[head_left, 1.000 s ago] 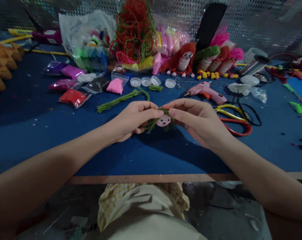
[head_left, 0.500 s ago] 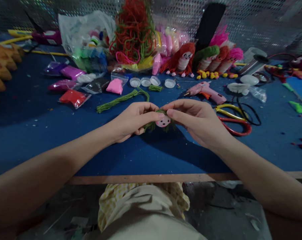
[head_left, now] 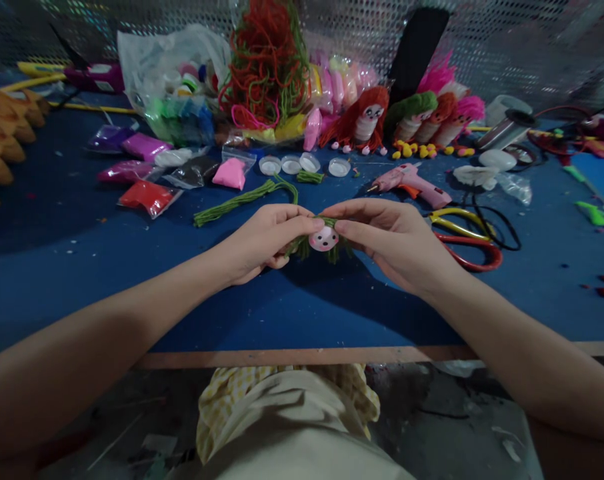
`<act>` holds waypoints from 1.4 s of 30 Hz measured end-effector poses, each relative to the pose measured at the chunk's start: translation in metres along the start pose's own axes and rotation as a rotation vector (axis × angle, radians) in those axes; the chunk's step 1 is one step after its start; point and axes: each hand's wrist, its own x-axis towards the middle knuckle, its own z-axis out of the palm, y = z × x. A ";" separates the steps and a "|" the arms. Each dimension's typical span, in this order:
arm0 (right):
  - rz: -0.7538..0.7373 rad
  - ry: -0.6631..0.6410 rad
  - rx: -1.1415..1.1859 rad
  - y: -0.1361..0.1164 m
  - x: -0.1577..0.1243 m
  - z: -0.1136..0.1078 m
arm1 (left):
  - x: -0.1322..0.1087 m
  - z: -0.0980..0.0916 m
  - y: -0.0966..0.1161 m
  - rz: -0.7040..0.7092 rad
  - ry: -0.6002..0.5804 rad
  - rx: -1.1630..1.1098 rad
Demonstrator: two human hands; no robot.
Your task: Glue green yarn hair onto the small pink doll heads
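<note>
Between my two hands is a small doll head (head_left: 324, 239) with a pale pink face, dark dots for features and green yarn hair. My left hand (head_left: 275, 241) pinches it from the left, thumb at the upper edge of the face. From the other side my right hand (head_left: 389, 233) grips the hair with thumb and fingers. Parts of the hair and the back of the head are hidden by my fingers. Just beyond my left hand lies a bundle of green yarn (head_left: 237, 203), and a short cut piece of green yarn (head_left: 310, 177) rests farther back.
A pink glue gun (head_left: 412, 183) and scissors (head_left: 469, 250) lie right of my hands. Small clay bags (head_left: 147, 197) are at the left, near clear round lids (head_left: 339, 167). Finished yarn dolls (head_left: 368, 120) and a red-green yarn heap (head_left: 267, 67) stand behind.
The head has tilted slightly, and more of its face shows below my thumbs. Both hands keep their hold and have hardly moved.
</note>
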 end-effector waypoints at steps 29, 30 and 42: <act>-0.335 -0.110 0.169 -0.014 0.007 -0.017 | 0.005 -0.008 0.007 0.084 0.157 -0.493; -0.343 -0.244 0.170 -0.017 0.007 -0.023 | 0.005 -0.009 0.007 0.097 0.167 -0.501; -0.174 -0.676 -0.263 -0.034 0.008 -0.040 | 0.002 -0.006 0.006 0.137 0.151 -0.403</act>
